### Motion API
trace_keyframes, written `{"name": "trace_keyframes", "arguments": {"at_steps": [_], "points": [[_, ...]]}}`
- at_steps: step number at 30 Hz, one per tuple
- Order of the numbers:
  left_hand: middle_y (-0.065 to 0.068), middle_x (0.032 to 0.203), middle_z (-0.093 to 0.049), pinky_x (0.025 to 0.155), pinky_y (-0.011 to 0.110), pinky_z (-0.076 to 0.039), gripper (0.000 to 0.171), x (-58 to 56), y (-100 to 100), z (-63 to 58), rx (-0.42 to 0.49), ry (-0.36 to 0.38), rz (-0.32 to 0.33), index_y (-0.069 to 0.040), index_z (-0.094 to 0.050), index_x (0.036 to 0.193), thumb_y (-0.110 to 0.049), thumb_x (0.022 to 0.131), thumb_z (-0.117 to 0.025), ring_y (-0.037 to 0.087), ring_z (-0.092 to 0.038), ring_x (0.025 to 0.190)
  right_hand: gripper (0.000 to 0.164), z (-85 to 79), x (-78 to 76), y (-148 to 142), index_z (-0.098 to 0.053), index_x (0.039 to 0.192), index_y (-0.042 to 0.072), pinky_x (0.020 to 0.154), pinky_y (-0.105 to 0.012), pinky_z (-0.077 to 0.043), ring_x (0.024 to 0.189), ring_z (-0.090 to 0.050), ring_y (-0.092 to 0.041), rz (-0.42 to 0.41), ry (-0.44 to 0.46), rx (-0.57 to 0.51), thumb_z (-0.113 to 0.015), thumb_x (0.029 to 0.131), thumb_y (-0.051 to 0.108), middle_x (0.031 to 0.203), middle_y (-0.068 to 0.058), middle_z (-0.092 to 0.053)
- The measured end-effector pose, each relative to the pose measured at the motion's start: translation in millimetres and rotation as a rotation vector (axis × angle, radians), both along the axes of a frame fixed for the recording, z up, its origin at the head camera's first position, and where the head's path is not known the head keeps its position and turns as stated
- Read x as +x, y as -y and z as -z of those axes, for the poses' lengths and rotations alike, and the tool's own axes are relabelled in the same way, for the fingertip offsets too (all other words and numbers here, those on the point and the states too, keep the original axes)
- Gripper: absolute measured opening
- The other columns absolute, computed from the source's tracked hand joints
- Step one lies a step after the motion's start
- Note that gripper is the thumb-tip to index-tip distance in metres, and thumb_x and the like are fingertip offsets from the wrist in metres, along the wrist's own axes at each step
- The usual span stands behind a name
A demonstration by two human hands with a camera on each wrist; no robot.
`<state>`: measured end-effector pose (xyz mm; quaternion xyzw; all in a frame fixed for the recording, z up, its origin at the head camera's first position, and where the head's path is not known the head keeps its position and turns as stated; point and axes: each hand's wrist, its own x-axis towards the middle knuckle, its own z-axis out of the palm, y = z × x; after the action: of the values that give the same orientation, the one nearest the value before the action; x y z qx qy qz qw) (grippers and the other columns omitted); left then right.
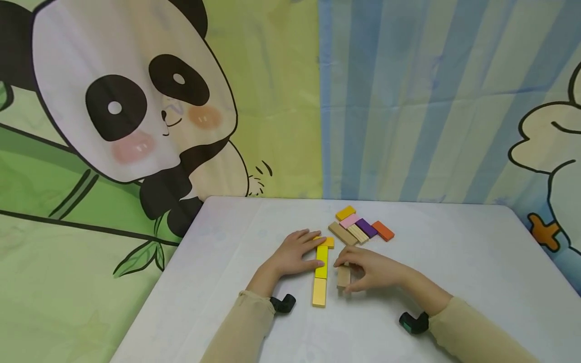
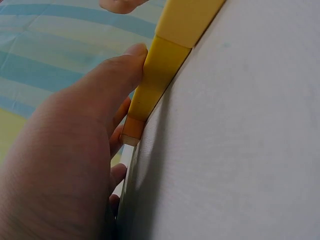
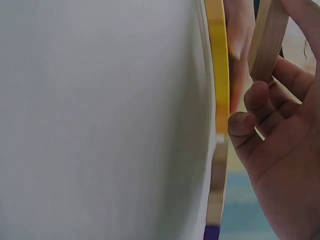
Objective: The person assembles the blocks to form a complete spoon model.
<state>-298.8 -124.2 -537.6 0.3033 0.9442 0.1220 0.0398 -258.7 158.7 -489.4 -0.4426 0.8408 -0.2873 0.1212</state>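
Note:
My left hand (image 1: 294, 254) touches a row of flat blocks, thumb on the side of the bright yellow block (image 1: 321, 263) and fingers spread by the orange-yellow block (image 1: 329, 243) lying crosswise at the row's far end. A pale yellow block (image 1: 319, 292) continues the row at the near end. To the right of this row, my right hand (image 1: 373, 267) grips a natural wood block (image 1: 343, 276) between thumb and fingers. In the right wrist view that wood block (image 3: 270, 42) appears raised off the white tabletop, with the ring and little fingers curled below it.
Behind the hands lies a cluster of blocks: a tan block (image 1: 342, 233), a striped wood block (image 1: 357, 233), a purple block (image 1: 366, 228), a pink block (image 1: 350, 221), a yellow-orange block (image 1: 346, 213) and an orange-red block (image 1: 383, 231). A printed cloth backdrop (image 1: 272, 101) stands behind the white table (image 1: 454, 262).

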Motion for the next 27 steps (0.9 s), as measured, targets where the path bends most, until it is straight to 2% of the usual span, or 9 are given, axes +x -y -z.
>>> {"name": "trace_keyframes", "arguments": {"at_steps": [3,6,10,13,19,27], "points": [[-0.016,0.164,-0.021,0.123,0.053,-0.018,0.075,0.3,0,-1.3,0.01,-0.002,0.01,-0.046,-0.022,0.154,-0.079,0.089,-0.038,0.025,-0.019,0.153,0.053,-1.3,8.5,17,-0.062,0.125,0.022,0.078,-0.019,-0.046,0.092,-0.053,-0.009,-0.077,-0.008,-0.008,-0.074,0.083,0.053,0.119,0.012,-0.055],[-0.015,0.164,-0.021,0.123,0.053,-0.018,0.073,0.3,1,-2.7,0.01,-0.008,0.02,-0.044,-0.023,0.155,-0.076,0.091,-0.039,0.025,-0.02,0.153,0.052,-3.3,15.6,31,-0.061,0.124,0.026,0.089,-0.024,-0.05,0.103,-0.056,-0.008,-0.139,-0.018,0.01,-0.07,0.084,0.058,0.124,0.013,-0.055],[-0.014,0.164,-0.022,0.123,0.053,-0.019,0.072,0.9,2,-4.7,0.008,-0.02,0.037,-0.042,-0.024,0.155,-0.073,0.092,-0.041,0.026,-0.02,0.153,0.053,-2.4,21.1,46,-0.061,0.125,0.028,0.105,-0.031,-0.047,0.117,-0.054,-0.006,-0.233,-0.033,0.039,-0.067,0.084,0.062,0.128,0.014,-0.055],[-0.011,0.164,-0.025,0.122,0.054,-0.02,0.073,1.6,2,-5.9,0.02,-0.021,0.053,-0.039,-0.026,0.155,-0.073,0.092,-0.042,0.027,-0.022,0.152,0.054,2.1,22.0,54,-0.062,0.124,0.025,0.103,-0.027,-0.047,0.111,-0.054,-0.003,-0.302,-0.044,0.032,-0.067,0.084,0.061,0.125,0.014,-0.055],[-0.011,0.164,-0.024,0.123,0.053,-0.019,0.073,1.3,2,-4.3,0.018,-0.018,0.049,-0.041,-0.025,0.155,-0.074,0.092,-0.04,0.027,-0.021,0.152,0.054,9.2,21.6,59,-0.063,0.124,0.026,0.099,-0.023,-0.048,0.107,-0.054,0.002,-0.336,-0.077,0.016,-0.066,0.084,0.062,0.124,0.016,-0.055],[-0.013,0.164,-0.023,0.123,0.052,-0.018,0.074,-0.3,2,-2.8,0.012,-0.007,0.033,-0.044,-0.023,0.155,-0.077,0.09,-0.038,0.026,-0.02,0.153,0.052,10.6,23.4,62,-0.062,0.125,0.027,0.102,-0.025,-0.048,0.11,-0.054,0.002,-0.371,-0.016,0.002,-0.068,0.084,0.059,0.125,0.017,-0.055]]}}
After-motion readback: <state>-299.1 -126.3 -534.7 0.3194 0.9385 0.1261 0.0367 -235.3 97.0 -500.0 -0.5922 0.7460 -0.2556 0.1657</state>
